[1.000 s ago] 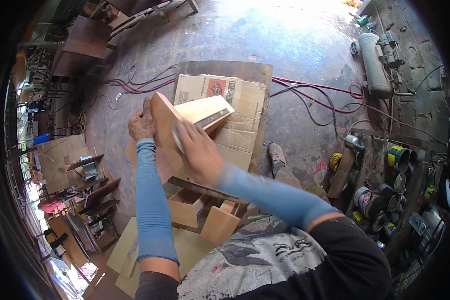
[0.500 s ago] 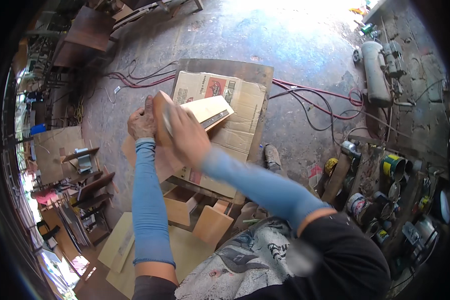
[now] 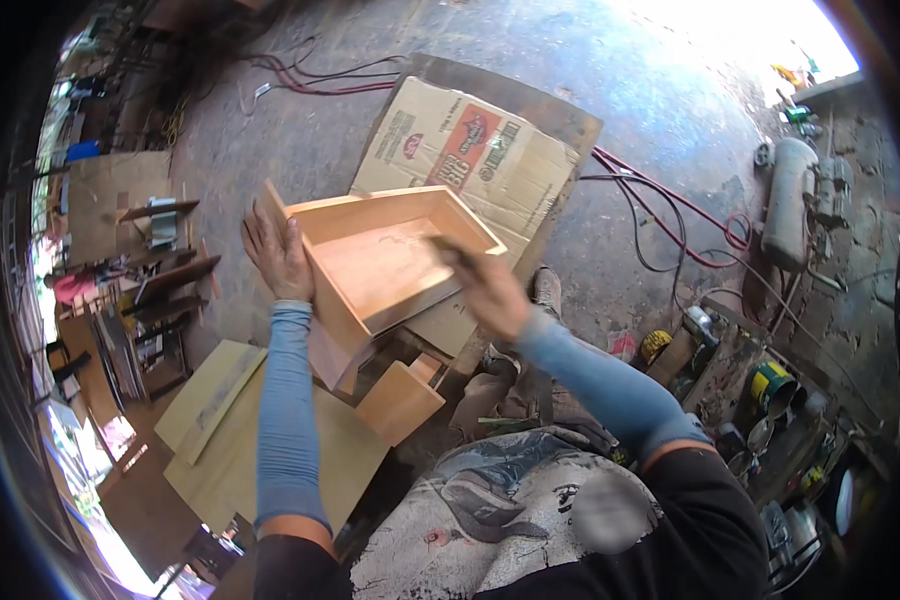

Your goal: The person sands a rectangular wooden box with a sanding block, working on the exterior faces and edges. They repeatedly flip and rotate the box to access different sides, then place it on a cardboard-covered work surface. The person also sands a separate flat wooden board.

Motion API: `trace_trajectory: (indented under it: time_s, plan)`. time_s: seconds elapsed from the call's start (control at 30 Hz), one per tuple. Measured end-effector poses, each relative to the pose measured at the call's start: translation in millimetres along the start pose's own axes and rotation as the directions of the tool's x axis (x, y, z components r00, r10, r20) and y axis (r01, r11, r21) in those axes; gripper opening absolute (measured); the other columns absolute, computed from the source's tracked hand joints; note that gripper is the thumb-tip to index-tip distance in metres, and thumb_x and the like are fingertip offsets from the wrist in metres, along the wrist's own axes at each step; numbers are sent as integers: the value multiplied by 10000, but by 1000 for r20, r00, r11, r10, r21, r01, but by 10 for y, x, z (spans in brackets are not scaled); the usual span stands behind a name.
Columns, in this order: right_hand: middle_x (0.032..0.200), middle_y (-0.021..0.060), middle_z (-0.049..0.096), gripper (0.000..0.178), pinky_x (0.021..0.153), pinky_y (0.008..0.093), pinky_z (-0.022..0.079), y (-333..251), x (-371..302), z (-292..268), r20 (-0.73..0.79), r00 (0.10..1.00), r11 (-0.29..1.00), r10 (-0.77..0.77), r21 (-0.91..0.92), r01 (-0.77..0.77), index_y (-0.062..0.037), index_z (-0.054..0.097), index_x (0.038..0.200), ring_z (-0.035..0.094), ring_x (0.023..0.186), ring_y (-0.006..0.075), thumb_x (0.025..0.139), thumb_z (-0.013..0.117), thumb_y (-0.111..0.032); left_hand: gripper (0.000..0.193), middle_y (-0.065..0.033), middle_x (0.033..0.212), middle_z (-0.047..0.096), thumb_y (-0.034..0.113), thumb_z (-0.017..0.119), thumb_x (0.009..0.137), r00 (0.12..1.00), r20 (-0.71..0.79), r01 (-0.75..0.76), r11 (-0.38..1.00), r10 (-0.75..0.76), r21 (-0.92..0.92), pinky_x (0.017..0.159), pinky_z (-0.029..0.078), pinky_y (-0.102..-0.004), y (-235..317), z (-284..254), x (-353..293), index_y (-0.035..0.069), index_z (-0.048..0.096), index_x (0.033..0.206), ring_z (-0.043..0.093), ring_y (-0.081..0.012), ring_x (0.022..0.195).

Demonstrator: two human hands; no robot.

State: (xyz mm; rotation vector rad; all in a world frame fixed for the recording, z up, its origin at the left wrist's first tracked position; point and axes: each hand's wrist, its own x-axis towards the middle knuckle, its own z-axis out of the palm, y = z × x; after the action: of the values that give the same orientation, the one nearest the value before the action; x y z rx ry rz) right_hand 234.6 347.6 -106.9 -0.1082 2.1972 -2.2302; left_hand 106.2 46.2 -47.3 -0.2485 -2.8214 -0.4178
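A pale wooden drawer [image 3: 375, 262] with its open side up rests on a cardboard-covered work surface. Against the outer face of its front panel [image 3: 328, 290] lies my left hand [image 3: 278, 255], fingers stretched and apart. My right hand [image 3: 497, 295], smeared by motion, grips a dark flat pad [image 3: 453, 250] above the drawer's right end. The pad's exact kind is too blurred to tell. Flattened cardboard [image 3: 530, 165] shows beyond the drawer.
Below the work surface stand another small wooden drawer [image 3: 400, 402] and plywood sheets [image 3: 270, 440]. Red and black hoses [image 3: 660, 205] cross the floor. A compressor tank [image 3: 792, 200] and paint cans [image 3: 773, 385] line the right side. Wooden parts [image 3: 175, 275] stand at left.
The drawer has been turned so its inside faces up. My right hand has moved from the front panel to the drawer's right end, and my left hand has flattened against the panel.
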Motion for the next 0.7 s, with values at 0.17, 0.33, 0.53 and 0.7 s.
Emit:
trace_trajectory:
  time_s: [0.17, 0.33, 0.53, 0.7]
  plan:
    - [960, 311, 674, 246, 818, 513, 528, -668, -58, 1198, 198, 971, 975, 133, 150, -164, 25, 627, 1120, 678, 927, 466, 1027, 546, -187, 603, -198, 1651, 313, 437, 334, 1085, 951, 85, 300, 953, -296, -42, 1249, 166, -544, 40, 108, -614, 106, 368, 1588, 251, -446, 1523]
    - [941, 327, 655, 317, 780, 530, 502, -542, 538, 1564, 12, 999, 997, -39, 71, 38, 51, 624, 1028, 638, 893, 491, 1016, 518, -248, 603, -179, 1657, 310, 442, 360, 1077, 972, 31, 233, 971, -232, -43, 1248, 119, -580, 207, 10, -786, 131, 367, 1594, 232, -438, 1534]
    - [953, 311, 671, 296, 758, 478, 501, -744, 8, 1489, 53, 999, 990, -3, 139, -4, 71, 637, 1037, 672, 902, 414, 1037, 521, -201, 587, -149, 1669, 297, 431, 371, 1075, 932, 38, 362, 928, -360, -89, 1260, 96, -574, 139, -127, -911, 149, 382, 1590, 205, -406, 1553]
    - [925, 273, 680, 383, 781, 448, 492, -627, 1579, 1748, 38, 990, 990, 136, -37, -135, 70, 644, 1036, 635, 824, 309, 1068, 506, -286, 594, -146, 1671, 295, 394, 399, 1052, 939, 54, 343, 939, -341, -32, 1252, 131, -584, 180, -110, -775, 133, 391, 1585, 211, -405, 1551]
